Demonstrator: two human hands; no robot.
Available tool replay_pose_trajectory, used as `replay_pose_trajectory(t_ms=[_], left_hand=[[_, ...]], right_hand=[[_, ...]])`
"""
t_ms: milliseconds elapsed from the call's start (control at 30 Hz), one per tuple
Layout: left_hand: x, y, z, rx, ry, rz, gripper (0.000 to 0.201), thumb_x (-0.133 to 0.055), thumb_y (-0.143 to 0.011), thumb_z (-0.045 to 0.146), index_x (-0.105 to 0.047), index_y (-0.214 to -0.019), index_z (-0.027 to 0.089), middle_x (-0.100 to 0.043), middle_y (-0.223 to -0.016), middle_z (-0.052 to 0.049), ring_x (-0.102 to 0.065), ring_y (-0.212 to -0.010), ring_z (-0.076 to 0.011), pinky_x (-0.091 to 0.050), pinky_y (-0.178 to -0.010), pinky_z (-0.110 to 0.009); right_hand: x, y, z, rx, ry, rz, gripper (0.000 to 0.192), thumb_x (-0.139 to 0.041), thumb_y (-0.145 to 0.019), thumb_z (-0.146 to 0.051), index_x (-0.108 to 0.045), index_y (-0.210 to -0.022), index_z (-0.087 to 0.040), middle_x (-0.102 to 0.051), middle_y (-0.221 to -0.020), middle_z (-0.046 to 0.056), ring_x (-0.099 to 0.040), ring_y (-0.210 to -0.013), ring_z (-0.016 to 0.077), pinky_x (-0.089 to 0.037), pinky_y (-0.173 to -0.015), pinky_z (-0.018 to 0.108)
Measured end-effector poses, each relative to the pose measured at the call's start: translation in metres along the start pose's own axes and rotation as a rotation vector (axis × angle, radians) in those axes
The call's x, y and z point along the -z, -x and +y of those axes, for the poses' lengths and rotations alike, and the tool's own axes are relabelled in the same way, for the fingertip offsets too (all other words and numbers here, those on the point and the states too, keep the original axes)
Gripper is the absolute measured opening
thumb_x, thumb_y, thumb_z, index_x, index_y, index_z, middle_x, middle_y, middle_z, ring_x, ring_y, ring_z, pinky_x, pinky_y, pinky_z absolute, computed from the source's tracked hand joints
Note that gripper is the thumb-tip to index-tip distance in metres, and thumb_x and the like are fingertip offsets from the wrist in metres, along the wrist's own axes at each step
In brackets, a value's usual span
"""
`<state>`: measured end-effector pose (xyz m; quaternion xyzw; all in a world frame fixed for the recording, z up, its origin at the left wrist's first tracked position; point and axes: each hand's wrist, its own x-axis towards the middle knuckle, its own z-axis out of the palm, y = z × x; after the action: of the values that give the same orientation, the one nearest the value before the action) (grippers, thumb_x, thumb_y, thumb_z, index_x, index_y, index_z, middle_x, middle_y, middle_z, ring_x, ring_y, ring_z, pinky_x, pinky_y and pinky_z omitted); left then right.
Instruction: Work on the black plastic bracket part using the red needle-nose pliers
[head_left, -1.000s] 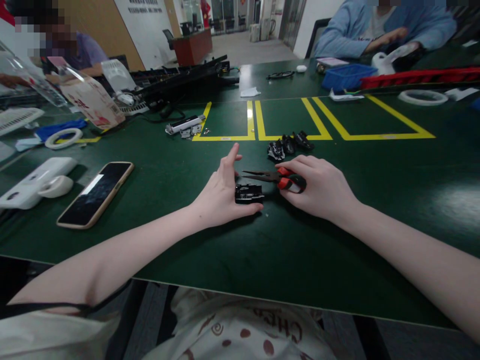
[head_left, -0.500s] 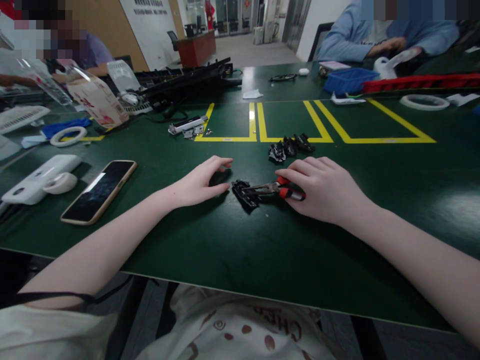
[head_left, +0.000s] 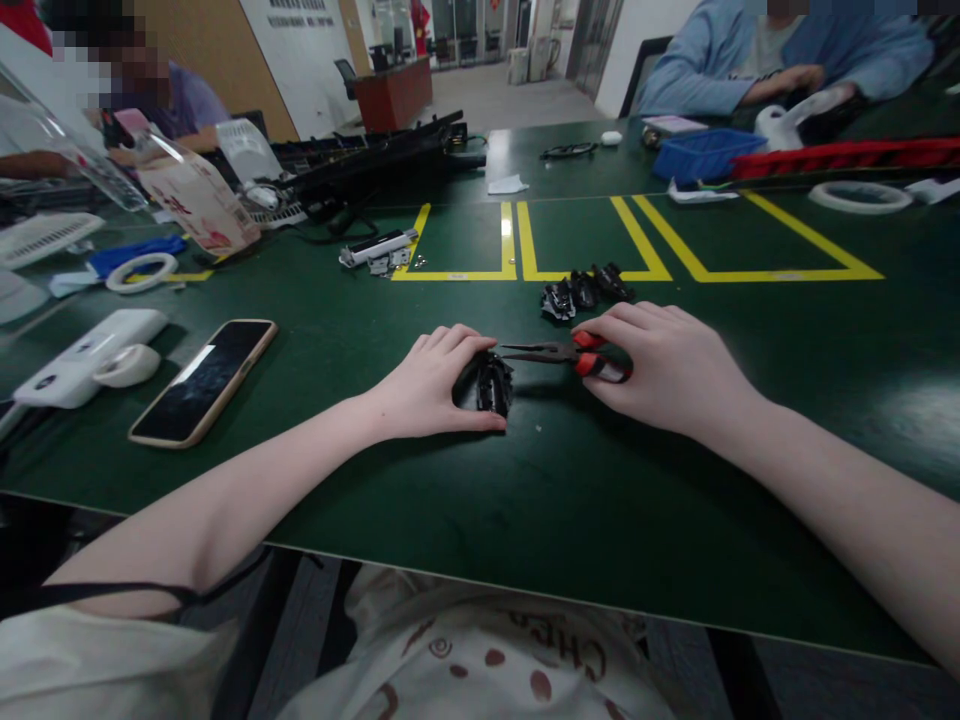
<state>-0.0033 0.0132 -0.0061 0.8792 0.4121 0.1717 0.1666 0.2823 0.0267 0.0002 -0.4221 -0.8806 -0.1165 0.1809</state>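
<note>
Compared with half a second ago, the left hand [head_left: 421,388] has come back to the black part [head_left: 495,385], which was lying slanted under the tips of the pliers [head_left: 568,352]; now this part is turned so that its long side points away from the person, and the pliers are lifted off it. I judge that the left hand has taken over the steadying, so the tool is free for a new position. The black part is on the table, well to the right of the phone [head_left: 206,382], held between the thumb and the fingers of the left hand. The right hand [head_left: 664,355], farther right of the phone, is grasping the pliers by their handles, with the jaws a little apart. Counting: one phone, one pair of pliers, one black part in the hand, and three similar black parts [head_left: 583,290] grouped to the right of the phone and farther from the person. Beyond the phone, to its right, are three yellow tape frames [head_left: 595,275]; just left of it is one white roll [head_left: 127,366].
</note>
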Motion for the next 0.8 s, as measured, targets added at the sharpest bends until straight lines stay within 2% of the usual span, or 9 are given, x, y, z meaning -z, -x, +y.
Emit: replay_pose_trajectory(t_ms=[100, 233, 500, 800], left_hand=[[-0.001, -0.004, -0.002, -0.003, 0.045, 0.002, 0.07, -0.077, -0.077, 0.06, -0.055, -0.128, 0.017, -0.058, -0.127, -0.013, -0.052, -0.116, -0.0336, -0.043, -0.101, -0.054], [0.004, -0.004, -0.003, -0.008, 0.171, -0.064, 0.068, -0.082, -0.073, 0.055, -0.057, -0.124, 0.019, -0.06, -0.122, -0.01, -0.054, -0.114, -0.0306, -0.045, -0.098, -0.047], [0.013, 0.0, -0.007, 0.0, 0.407, -0.184, 0.064, -0.079, -0.079, 0.047, -0.053, -0.132, 0.021, -0.062, -0.127, -0.009, -0.059, -0.116, -0.0266, -0.049, -0.098, -0.042], [0.014, 0.0, -0.007, -0.023, 0.422, -0.196, 0.069, -0.083, -0.077, 0.044, -0.055, -0.137, 0.023, -0.062, -0.132, -0.009, -0.058, -0.12, -0.0293, -0.044, -0.103, -0.044]], right_hand=[[0.0, 0.0, 0.0, -0.012, -0.013, -0.022, 0.034, -0.055, -0.083, -0.036, -0.068, -0.105, -0.014, -0.069, -0.099, 0.011, -0.063, -0.088, 0.0282, -0.049, -0.074, 0.041], [0.0, 0.0, -0.002, 0.001, -0.028, -0.029, 0.034, -0.056, -0.082, -0.036, -0.068, -0.105, -0.014, -0.07, -0.099, 0.011, -0.064, -0.088, 0.0279, -0.049, -0.074, 0.04], [0.004, 0.001, -0.009, 0.028, -0.076, -0.03, 0.031, -0.056, -0.081, -0.035, -0.068, -0.102, -0.015, -0.07, -0.095, 0.01, -0.061, -0.078, 0.0241, -0.046, -0.066, 0.036], [0.006, 0.001, -0.012, 0.014, -0.071, -0.053, 0.028, -0.055, -0.082, -0.035, -0.066, -0.098, -0.016, -0.069, -0.09, 0.008, -0.06, -0.074, 0.0226, -0.044, -0.062, 0.035]])
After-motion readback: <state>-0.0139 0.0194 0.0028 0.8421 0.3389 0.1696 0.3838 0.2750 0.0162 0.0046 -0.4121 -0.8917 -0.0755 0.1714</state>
